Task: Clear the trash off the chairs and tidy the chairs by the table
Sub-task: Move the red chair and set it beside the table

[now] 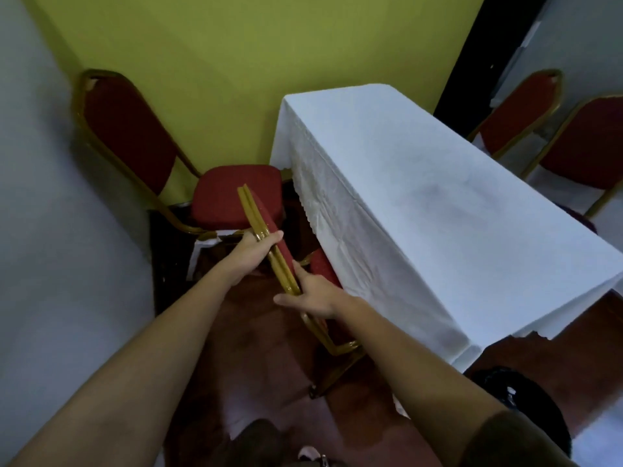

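A red padded chair with a gold frame (266,227) stands directly below me, seen from above, its seat partly under the white tablecloth. My left hand (254,249) grips the top of its backrest. My right hand (312,293) holds the backrest's lower end, fingers wrapped on the gold rail. A second red chair (236,193) stands beyond it against the green wall, seat bare. No trash shows on either seat.
The table under a white cloth (438,203) fills the right. Two more red chairs (580,143) stand on its far side. A black bin with a bag (519,399) sits on the floor at lower right. A grey wall runs along the left.
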